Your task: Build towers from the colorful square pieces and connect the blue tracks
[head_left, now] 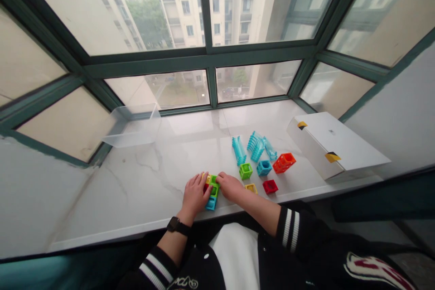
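A small cluster of joined cube blocks (212, 189), green, yellow, red and blue, lies on the white marble windowsill (152, 176) near its front edge. My left hand (195, 195) rests on the cluster's left side, fingers curled against it. My right hand (231, 186) presses on its right side, fingers closed over the top. Loose cubes lie to the right: green (245, 171), blue (263, 167), yellow (251, 187), red (270, 186) and a longer orange block (284, 162). Turquoise curved track pieces (253, 146) lie behind them.
A clear plastic bin (134, 126) stands at the back left of the sill. A white cardboard box (335, 145) with yellow-black tape lies at the right. Green-framed windows close off the back and both sides.
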A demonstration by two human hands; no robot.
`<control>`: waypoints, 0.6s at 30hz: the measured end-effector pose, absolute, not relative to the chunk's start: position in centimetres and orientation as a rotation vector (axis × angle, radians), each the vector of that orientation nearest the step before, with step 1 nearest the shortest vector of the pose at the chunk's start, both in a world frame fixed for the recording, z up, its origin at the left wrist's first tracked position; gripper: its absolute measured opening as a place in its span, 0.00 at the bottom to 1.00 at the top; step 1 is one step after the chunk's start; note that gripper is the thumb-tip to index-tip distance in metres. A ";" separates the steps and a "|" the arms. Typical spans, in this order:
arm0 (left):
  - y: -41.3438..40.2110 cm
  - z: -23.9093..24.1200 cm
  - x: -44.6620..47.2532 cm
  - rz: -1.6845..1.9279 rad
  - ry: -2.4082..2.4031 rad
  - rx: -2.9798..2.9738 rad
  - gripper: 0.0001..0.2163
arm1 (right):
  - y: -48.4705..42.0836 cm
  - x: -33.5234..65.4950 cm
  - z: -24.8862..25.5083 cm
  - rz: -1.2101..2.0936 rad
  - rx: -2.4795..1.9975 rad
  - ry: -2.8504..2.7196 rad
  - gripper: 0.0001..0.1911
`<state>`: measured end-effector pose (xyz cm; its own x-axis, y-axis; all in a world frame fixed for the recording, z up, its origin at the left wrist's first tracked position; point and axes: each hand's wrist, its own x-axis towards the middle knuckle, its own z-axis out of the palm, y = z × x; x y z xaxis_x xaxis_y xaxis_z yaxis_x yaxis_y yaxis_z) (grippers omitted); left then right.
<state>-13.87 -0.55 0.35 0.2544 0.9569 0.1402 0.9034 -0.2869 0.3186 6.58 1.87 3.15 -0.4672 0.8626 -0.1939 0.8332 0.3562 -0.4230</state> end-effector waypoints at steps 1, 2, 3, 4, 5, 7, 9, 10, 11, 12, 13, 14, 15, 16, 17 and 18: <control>-0.6 0.3 -13.8 0.440 1.768 2.371 0.26 | 1.8 6.6 3.3 0.707 -1.626 -2.550 0.15; -0.6 0.4 -13.7 0.423 1.773 2.395 0.25 | 1.7 6.7 3.4 0.688 -1.665 -2.561 0.16; -0.7 0.4 -13.7 0.411 1.776 2.413 0.24 | 1.7 6.8 3.5 0.674 -1.698 -2.566 0.17; -0.7 0.4 -13.6 0.403 1.777 2.426 0.24 | 1.6 7.0 3.6 0.665 -1.723 -2.570 0.18; -0.7 0.5 -13.6 0.400 1.778 2.434 0.24 | 1.6 7.1 3.7 0.658 -1.738 -2.574 0.18; -0.7 0.5 -13.5 0.396 1.781 2.436 0.24 | 1.6 7.3 4.0 0.651 -1.738 -2.586 0.18; -0.7 0.5 -13.5 0.389 1.784 2.431 0.24 | 1.7 7.4 4.3 0.655 -1.729 -2.596 0.15; -0.7 0.4 -13.4 0.386 1.787 2.427 0.24 | 1.7 7.4 4.4 0.659 -1.727 -2.598 0.14; -0.7 0.4 -13.4 0.383 1.794 2.421 0.24 | 1.7 7.4 4.5 0.662 -1.726 -2.597 0.13; -0.7 0.3 -13.3 0.382 1.806 2.413 0.24 | 1.7 7.4 4.5 0.663 -1.732 -2.594 0.12; -0.7 0.3 -13.2 0.381 1.823 2.401 0.24 | 1.7 7.4 4.5 0.660 -1.744 -2.586 0.12; -0.7 0.3 -13.2 0.382 1.844 2.387 0.25 | 1.6 7.4 4.5 0.656 -1.760 -2.576 0.11; -0.7 0.3 -13.1 0.384 1.866 2.372 0.25 | 1.5 7.5 4.5 0.652 -1.777 -2.565 0.10; -0.7 0.3 -13.0 0.387 1.885 2.357 0.26 | 1.4 7.5 4.6 0.649 -1.794 -2.554 0.10; -0.6 0.3 -13.0 0.392 1.902 2.344 0.26 | 1.3 7.6 4.7 0.646 -1.805 -2.544 0.09; -0.6 0.2 -12.9 0.399 1.915 2.333 0.26 | 1.2 7.7 4.8 0.643 -1.813 -2.537 0.09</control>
